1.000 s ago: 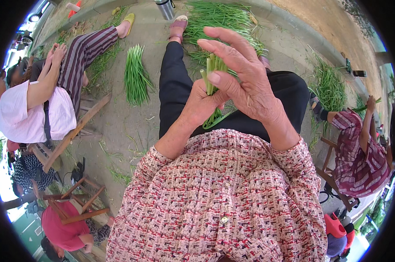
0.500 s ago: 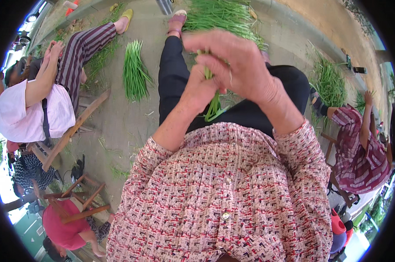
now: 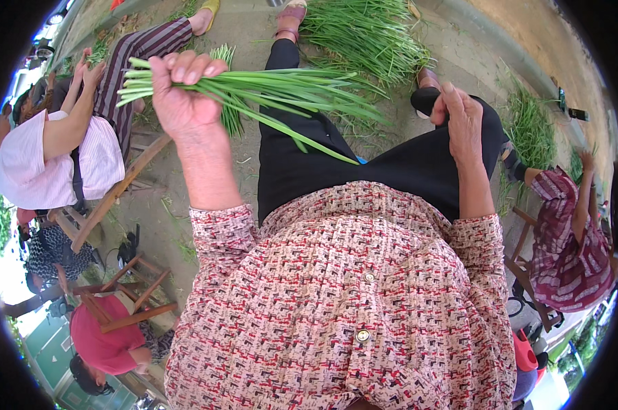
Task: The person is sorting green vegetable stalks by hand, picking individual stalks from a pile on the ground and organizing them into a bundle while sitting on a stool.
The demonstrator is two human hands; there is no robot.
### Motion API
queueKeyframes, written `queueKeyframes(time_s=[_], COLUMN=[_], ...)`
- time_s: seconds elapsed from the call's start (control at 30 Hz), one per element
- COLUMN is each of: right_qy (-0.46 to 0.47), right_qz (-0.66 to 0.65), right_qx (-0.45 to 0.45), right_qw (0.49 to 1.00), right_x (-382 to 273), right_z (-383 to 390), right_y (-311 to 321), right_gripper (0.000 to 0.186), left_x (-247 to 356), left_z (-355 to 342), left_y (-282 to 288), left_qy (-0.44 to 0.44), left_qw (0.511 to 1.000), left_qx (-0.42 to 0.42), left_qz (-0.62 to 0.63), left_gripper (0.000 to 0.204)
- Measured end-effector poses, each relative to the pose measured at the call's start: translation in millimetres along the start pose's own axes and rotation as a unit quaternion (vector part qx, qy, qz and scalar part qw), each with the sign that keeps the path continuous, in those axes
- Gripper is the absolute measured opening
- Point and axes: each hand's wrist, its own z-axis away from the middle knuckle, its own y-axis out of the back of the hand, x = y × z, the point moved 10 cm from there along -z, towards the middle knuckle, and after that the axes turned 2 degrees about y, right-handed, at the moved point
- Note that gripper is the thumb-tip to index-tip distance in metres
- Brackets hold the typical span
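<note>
My left hand (image 3: 179,96) is raised and closed around a bunch of long green stalks (image 3: 281,89), which lies sideways with its leaf tips pointing right over my black-trousered lap. My right hand (image 3: 462,119) rests on my right knee, fingers loosely apart, holding nothing. A big heap of the same green stalks (image 3: 363,34) lies on the concrete ground ahead of my feet.
A person in a pink top (image 3: 49,157) sits on a wooden stool at the left beside another small bundle of greens. A person in a checked shirt (image 3: 575,232) sits at the right near more greens (image 3: 527,130). Wooden stools (image 3: 131,294) stand at lower left.
Both hands were together on the bunch in front of me. Now my left hand has carried it up and left, and my right hand has let go and dropped onto my knee.
</note>
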Motion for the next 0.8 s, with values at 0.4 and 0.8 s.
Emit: queueKeyframes(time_s=[0.4,0.8], right_qy=[0.103,0.321], right_qz=[0.148,0.273], right_qx=[-0.091,-0.171], right_qw=[0.979,0.891], right_x=[18,-28], right_z=[3,-17], right_y=[-24,-112], right_gripper=[0.034,0.030], left_x=[33,10], left_z=[21,16], left_y=[-16,-27], left_qy=[-0.011,0.009], left_qw=[0.998,0.998], left_qx=[-0.018,-0.025], left_qz=[0.056,0.062], left_gripper=[0.022,0.022])
